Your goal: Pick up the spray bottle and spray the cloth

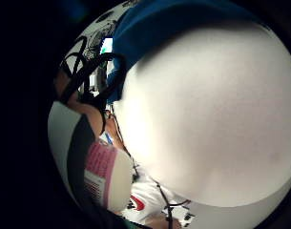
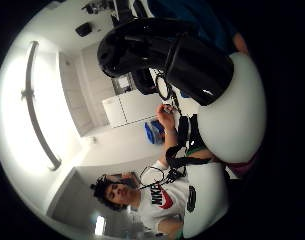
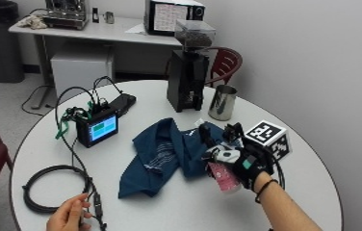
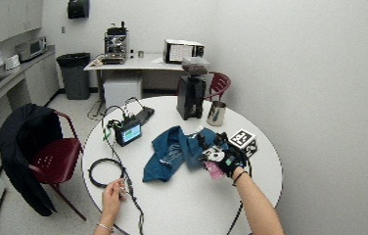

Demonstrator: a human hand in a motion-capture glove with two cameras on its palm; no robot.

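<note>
A round white table (image 3: 168, 202) stands in a small break room, and in the outside view the gloved right hand (image 3: 248, 166) has its fingers curled round a spray bottle (image 3: 223, 175) with a pink label, held just beside the crumpled blue cloth (image 3: 161, 154). If the nozzle sits this low and tilted, the mist could miss the cloth and wet the small screen device (image 3: 97, 129) nearby. The wide outside view shows the bare left hand (image 4: 113, 188) resting by a coiled black cable (image 4: 103, 172), well apart. In the little-finger palm view the bottle's white body (image 1: 207, 119) fills the frame, so a slip in the glove is possible. The thumb-side palm view shows the black spray head (image 2: 167, 55), whose aim I cannot tell.
</note>
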